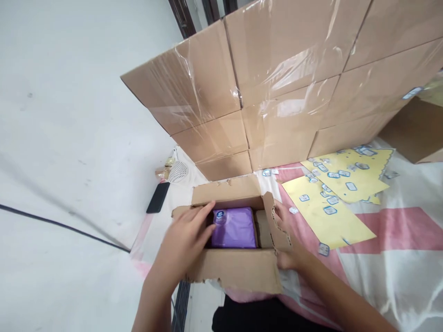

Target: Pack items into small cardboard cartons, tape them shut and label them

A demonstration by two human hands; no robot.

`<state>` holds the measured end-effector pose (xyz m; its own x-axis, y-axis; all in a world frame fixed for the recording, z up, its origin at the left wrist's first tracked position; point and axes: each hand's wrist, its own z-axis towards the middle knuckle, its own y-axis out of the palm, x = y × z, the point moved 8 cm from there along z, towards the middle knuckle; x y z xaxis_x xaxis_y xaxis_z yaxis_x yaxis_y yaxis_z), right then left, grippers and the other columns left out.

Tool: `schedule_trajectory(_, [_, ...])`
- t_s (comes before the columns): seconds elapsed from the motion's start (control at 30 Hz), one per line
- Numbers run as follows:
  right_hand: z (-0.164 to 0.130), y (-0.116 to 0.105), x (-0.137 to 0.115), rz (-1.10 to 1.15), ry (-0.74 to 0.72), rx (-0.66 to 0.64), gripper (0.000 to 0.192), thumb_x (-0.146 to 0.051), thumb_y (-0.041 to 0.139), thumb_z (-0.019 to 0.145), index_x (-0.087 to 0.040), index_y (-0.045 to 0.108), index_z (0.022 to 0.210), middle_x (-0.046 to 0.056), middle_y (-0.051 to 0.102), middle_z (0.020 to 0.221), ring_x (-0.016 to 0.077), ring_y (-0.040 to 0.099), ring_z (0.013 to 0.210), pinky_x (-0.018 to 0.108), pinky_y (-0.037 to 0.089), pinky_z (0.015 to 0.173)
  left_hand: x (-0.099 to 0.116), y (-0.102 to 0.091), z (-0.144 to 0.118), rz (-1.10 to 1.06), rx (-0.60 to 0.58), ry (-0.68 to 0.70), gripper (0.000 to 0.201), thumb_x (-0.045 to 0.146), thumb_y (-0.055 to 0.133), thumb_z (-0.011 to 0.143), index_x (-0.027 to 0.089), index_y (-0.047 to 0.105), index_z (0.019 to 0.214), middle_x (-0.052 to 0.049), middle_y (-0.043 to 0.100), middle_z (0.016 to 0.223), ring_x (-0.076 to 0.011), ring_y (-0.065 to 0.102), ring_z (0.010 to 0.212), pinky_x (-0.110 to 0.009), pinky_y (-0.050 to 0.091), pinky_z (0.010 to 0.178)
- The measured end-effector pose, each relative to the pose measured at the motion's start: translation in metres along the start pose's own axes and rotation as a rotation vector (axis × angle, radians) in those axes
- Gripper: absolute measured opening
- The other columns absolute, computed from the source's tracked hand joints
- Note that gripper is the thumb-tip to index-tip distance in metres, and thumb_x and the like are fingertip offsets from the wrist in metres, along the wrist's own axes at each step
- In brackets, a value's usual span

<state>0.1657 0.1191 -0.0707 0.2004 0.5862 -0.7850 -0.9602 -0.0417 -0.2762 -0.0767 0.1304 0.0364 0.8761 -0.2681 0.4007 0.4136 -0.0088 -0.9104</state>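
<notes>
A small open cardboard box [238,269] sits in front of me with its torn-edged flaps folded outward. Inside lies a purple soft pack [237,230], perhaps tissues, with a blue round logo at its upper left; a brown cardboard piece [265,228] is to its right. My left hand [187,240] rests over the box's left side, fingers stretched and apart, their tips by the left end of the purple pack. At the box's right end, my right hand [286,251] is wrapped around the outside of the right flap, which hides part of its fingers.
A large taped cardboard panel [284,115] stands behind the box. Yellow sheets [328,216] with small stickers lie to the right on a pink and white cloth [398,230]. A black phone [158,198] and white perforated object [178,171] lie left, near a white wall [69,115].
</notes>
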Motion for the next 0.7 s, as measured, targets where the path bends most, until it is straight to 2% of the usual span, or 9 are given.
schedule_trajectory(0.07, [0.004, -0.005, -0.007, -0.029, -0.055, -0.011, 0.107, -0.043, 0.079, 0.072, -0.038, 0.025, 0.164, 0.013, 0.03, 0.158, 0.0431, 0.037, 0.147, 0.061, 0.044, 0.115, -0.01, -0.024, -0.034, -0.042, 0.388, 0.016, 0.034, 0.033, 0.061, 0.094, 0.035, 0.068, 0.127, -0.006, 0.068, 0.136, -0.0344, 0.06, 0.131, -0.058, 0.04, 0.116])
schedule_trajectory(0.13, [0.007, -0.011, -0.011, -0.079, -0.092, -0.02, 0.111, -0.04, 0.078, 0.073, -0.038, 0.017, 0.166, 0.014, 0.032, 0.156, 0.0422, 0.039, 0.145, 0.06, 0.047, 0.112, -0.054, -0.036, -0.092, -0.221, 0.914, -0.301, 0.035, 0.03, 0.06, 0.095, 0.031, 0.064, 0.13, -0.008, 0.063, 0.14, -0.0357, 0.057, 0.134, -0.065, 0.039, 0.117])
schedule_trajectory(0.17, [0.008, -0.013, -0.011, -0.105, -0.099, -0.028, 0.113, -0.04, 0.079, 0.073, -0.039, 0.016, 0.166, 0.014, 0.033, 0.155, 0.0424, 0.04, 0.145, 0.059, 0.048, 0.111, -0.074, -0.027, -0.117, -0.33, 1.055, -0.426, 0.041, 0.033, 0.062, 0.094, 0.032, 0.059, 0.135, -0.009, 0.061, 0.141, -0.0372, 0.056, 0.134, -0.069, 0.039, 0.115])
schedule_trajectory(0.27, [0.008, -0.018, -0.013, -0.149, -0.106, -0.065, 0.111, -0.042, 0.083, 0.069, -0.038, 0.025, 0.162, 0.015, 0.034, 0.154, 0.0434, 0.041, 0.144, 0.058, 0.049, 0.108, -0.107, 0.029, -0.119, -0.578, 0.647, -0.529, 0.067, 0.039, 0.064, 0.094, 0.035, 0.038, 0.155, -0.012, 0.048, 0.157, -0.0382, 0.049, 0.143, -0.067, 0.044, 0.114])
schedule_trajectory(0.33, [0.009, -0.022, -0.014, -0.148, -0.105, -0.061, 0.099, -0.037, 0.084, 0.068, -0.037, 0.036, 0.155, 0.015, 0.038, 0.15, 0.042, 0.044, 0.14, 0.055, 0.051, 0.105, -0.1, 0.059, -0.102, -0.614, 0.253, -0.403, 0.079, 0.042, 0.068, 0.092, 0.037, 0.03, 0.16, -0.012, 0.04, 0.165, -0.0376, 0.043, 0.149, -0.061, 0.044, 0.117])
schedule_trajectory(0.4, [0.009, -0.025, -0.015, -0.139, -0.106, -0.034, 0.087, -0.034, 0.08, 0.071, -0.036, 0.04, 0.148, 0.014, 0.038, 0.147, 0.0407, 0.045, 0.138, 0.055, 0.05, 0.104, -0.083, 0.065, -0.084, -0.565, 0.085, -0.226, 0.072, 0.042, 0.076, 0.087, 0.034, 0.046, 0.152, -0.011, 0.036, 0.168, -0.0387, 0.038, 0.153, -0.058, 0.041, 0.12])
schedule_trajectory(0.53, [0.006, -0.025, -0.015, -0.096, -0.106, 0.015, 0.078, -0.047, 0.075, 0.079, -0.034, 0.039, 0.147, 0.015, 0.027, 0.161, 0.0456, 0.029, 0.151, 0.068, 0.037, 0.114, -0.056, 0.051, -0.051, -0.55, 0.242, -0.056, 0.023, 0.045, 0.072, 0.089, 0.024, 0.073, 0.099, -0.009, 0.042, 0.163, -0.0383, 0.042, 0.15, -0.054, 0.04, 0.12])
schedule_trajectory(0.63, [0.009, -0.024, -0.02, 0.038, -0.038, 0.049, 0.082, -0.066, 0.061, 0.09, -0.032, 0.027, 0.156, 0.014, 0.02, 0.17, 0.0443, 0.018, 0.158, 0.069, 0.029, 0.121, -0.059, 0.057, -0.039, -0.601, 0.383, -0.207, 0.028, 0.044, 0.064, 0.096, 0.026, 0.071, 0.116, -0.009, 0.055, 0.148, -0.0318, 0.05, 0.142, -0.047, 0.043, 0.118])
schedule_trajectory(0.7, [0.015, -0.027, -0.031, 0.12, -0.04, 0.081, 0.086, -0.075, 0.046, 0.094, -0.029, 0.018, 0.161, 0.015, 0.036, 0.164, 0.0413, 0.025, 0.157, 0.066, 0.029, 0.122, -0.06, 0.064, -0.036, -0.609, 0.403, -0.285, 0.045, 0.042, 0.063, 0.097, 0.031, 0.058, 0.14, -0.008, 0.055, 0.146, -0.0288, 0.052, 0.137, -0.043, 0.047, 0.113])
